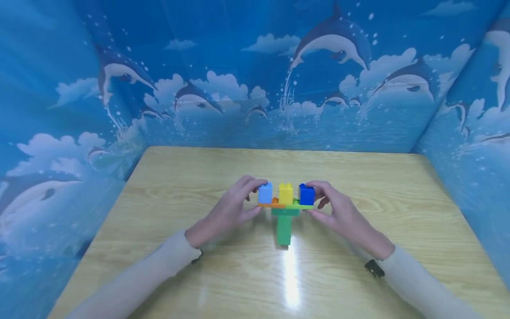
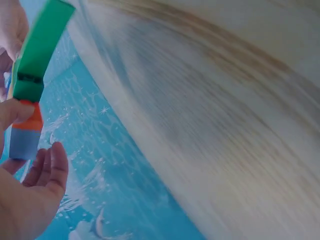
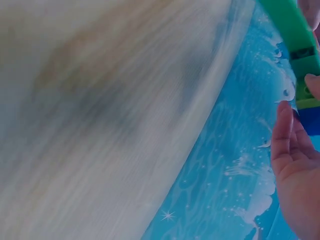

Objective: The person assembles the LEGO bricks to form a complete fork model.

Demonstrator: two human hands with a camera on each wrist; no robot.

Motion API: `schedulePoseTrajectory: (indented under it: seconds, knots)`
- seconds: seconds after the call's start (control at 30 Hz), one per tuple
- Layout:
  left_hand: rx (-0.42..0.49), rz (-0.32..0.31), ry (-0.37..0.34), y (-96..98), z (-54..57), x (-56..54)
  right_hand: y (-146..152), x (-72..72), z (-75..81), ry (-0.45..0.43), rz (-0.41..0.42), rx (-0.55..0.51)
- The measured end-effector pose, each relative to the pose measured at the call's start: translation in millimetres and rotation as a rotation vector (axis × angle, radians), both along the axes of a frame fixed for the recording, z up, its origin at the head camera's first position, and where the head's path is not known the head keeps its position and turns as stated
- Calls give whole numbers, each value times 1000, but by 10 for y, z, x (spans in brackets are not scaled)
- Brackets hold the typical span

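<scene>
A toy-brick build stands between both hands: a green post (image 1: 284, 230) and a wider green brick (image 1: 285, 212) carry an orange plate (image 1: 268, 205) and a lime plate (image 1: 301, 207). On these sit a light blue brick (image 1: 264, 193) at the left, a yellow brick (image 1: 285, 194) in the middle and a dark blue brick (image 1: 306, 195) at the right. My left hand (image 1: 237, 201) pinches the light blue end, thumb under the orange plate and index finger on top. The right hand (image 1: 334, 206) grips the dark blue end likewise, its thumb beneath the lime plate.
The build is over a wood-grain table (image 1: 191, 177), whose surface reflects a bright light below the post. A blue dolphin-print curtain (image 1: 239, 88) encloses the table at the back and sides. A dark band (image 1: 374, 268) shows at the right sleeve.
</scene>
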State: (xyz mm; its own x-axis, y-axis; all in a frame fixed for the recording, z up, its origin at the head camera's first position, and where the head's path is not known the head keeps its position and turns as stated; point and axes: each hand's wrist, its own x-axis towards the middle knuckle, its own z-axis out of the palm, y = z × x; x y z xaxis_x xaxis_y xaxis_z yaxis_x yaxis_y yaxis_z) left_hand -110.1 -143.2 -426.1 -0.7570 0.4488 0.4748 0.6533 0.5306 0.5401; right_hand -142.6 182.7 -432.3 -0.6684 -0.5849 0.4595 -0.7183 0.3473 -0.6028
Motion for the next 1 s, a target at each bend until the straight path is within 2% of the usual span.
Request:
schedulePoseTrajectory:
  seconds: [0.13, 0.23, 0.57, 0.77, 1.0]
  knots:
    - [34, -29, -103, 30, -24, -119, 44, -104, 5, -34, -23, 43]
    - [14, -27, -169, 42, -47, -186, 59, -166, -2, -86, -49, 90]
    - [-130, 114, -424, 102, -140, -291, 18, -232, -53, -363, -87, 211]
    - [-182, 132, -485, 148, -217, -389, -7, -278, -124, -479, -97, 256]
    - [-204, 148, -522, 152, -290, -415, -25, -318, -166, -494, -84, 283]
